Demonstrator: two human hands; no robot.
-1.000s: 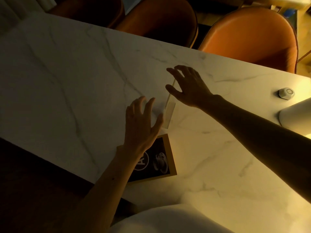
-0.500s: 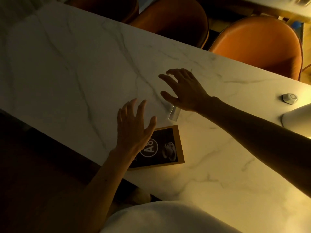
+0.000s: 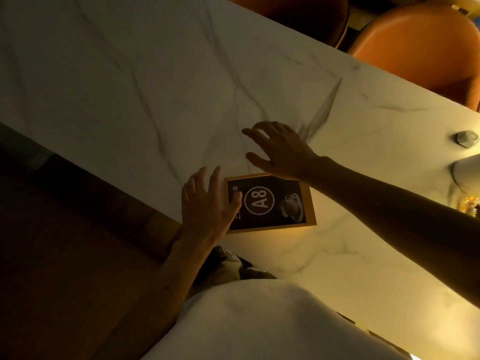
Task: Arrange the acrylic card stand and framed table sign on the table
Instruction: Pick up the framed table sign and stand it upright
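Observation:
The framed table sign (image 3: 270,202), dark with "A8" in a circle and a light wooden frame, lies flat near the front edge of the marble table (image 3: 130,87). My left hand (image 3: 207,206) hovers over the sign's left edge, fingers spread, holding nothing. My right hand (image 3: 280,149) is spread just above the sign's far edge. The clear acrylic card stand (image 3: 320,113) stands upright on the table beyond my right hand, apart from the fingers.
Orange chairs (image 3: 420,42) line the table's far side. A small white hexagonal device (image 3: 466,138) and a white rounded object (image 3: 467,172) sit at the right. A dark wooden floor (image 3: 65,242) lies left of the table edge.
Both hands have drawn back toward me, away from the acrylic stand, which now stands free beyond my right hand. My left hand has moved to the sign's left edge. The camera view shifted.

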